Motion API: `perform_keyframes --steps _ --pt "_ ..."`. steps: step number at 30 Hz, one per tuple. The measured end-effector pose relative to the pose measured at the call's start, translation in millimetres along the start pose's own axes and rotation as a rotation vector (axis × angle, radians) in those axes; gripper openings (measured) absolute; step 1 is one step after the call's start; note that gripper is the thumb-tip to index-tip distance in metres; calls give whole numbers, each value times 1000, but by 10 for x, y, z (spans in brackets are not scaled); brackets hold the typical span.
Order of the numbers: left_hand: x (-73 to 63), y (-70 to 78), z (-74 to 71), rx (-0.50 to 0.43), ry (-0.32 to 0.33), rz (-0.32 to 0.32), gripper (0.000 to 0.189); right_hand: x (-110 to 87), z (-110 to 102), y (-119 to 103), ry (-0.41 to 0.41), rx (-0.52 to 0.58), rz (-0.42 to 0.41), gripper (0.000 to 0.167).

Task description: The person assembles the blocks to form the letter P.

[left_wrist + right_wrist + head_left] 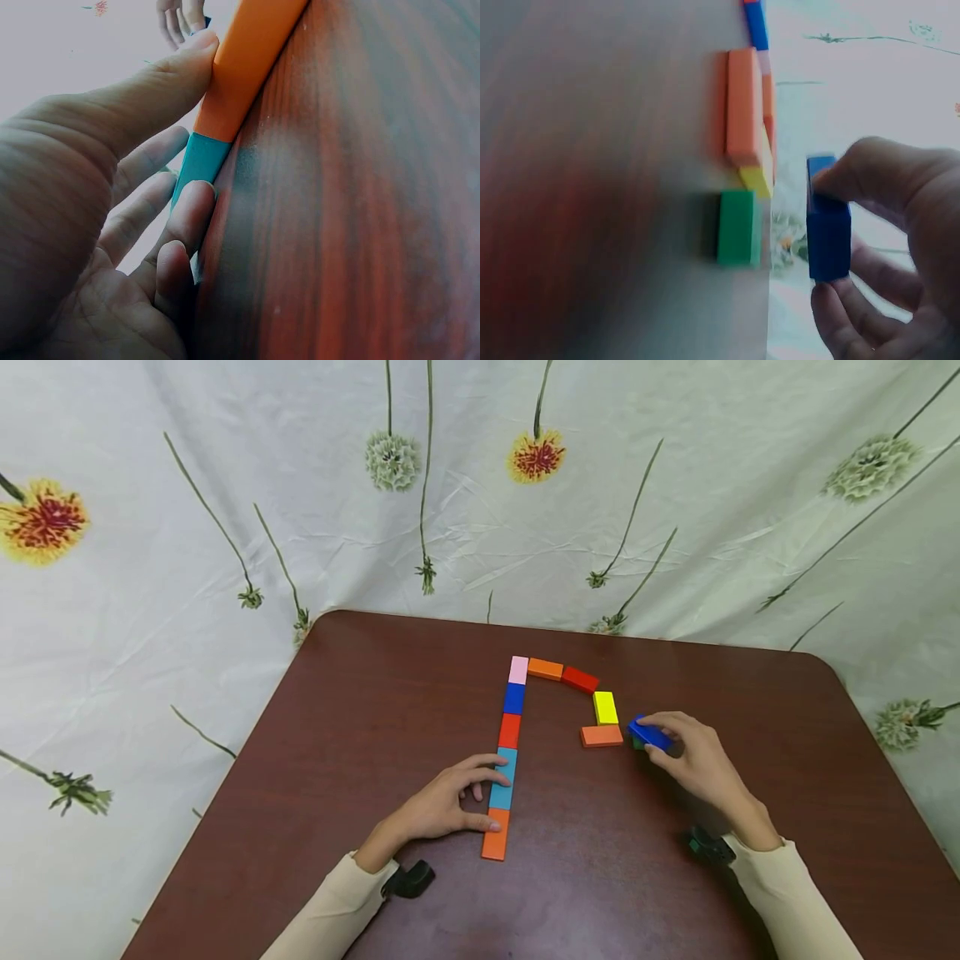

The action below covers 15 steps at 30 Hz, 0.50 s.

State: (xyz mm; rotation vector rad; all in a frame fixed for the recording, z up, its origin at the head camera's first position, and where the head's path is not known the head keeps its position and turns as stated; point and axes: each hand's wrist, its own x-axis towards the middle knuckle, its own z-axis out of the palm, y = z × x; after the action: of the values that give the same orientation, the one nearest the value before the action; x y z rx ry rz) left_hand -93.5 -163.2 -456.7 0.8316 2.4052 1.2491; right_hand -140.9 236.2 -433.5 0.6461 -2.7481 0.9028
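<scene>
My right hand (699, 760) pinches a blue block (650, 732) between thumb and fingers. A green block (736, 227) lies on the table below it, mostly hidden in the head view. My left hand (452, 797) rests at a straight row of flat blocks, its fingers loosely bent. Its thumb touches the orange block (493, 847) at the near end, and its fingertips lie on the light blue blocks (502, 796). Farther along that row come a red block (509, 731), a dark blue block (514, 699) and a pink block (519, 669).
From the pink end, an orange block (545, 669), a red block (581, 679), a yellow block (605, 708) and a salmon-orange block (602, 737) curve round to the right. All lie on the dark brown table (360, 718). A flowered cloth (300, 460) hangs behind its far edge.
</scene>
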Motion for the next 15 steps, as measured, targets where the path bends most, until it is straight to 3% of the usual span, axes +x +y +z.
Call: perform_keyframes --steps 10,15 --pt "9 6 -2 -13 -2 7 48 271 176 -190 -138 128 -40 38" --pt "1 7 -2 -14 1 7 48 391 264 -298 -170 124 -69 37"
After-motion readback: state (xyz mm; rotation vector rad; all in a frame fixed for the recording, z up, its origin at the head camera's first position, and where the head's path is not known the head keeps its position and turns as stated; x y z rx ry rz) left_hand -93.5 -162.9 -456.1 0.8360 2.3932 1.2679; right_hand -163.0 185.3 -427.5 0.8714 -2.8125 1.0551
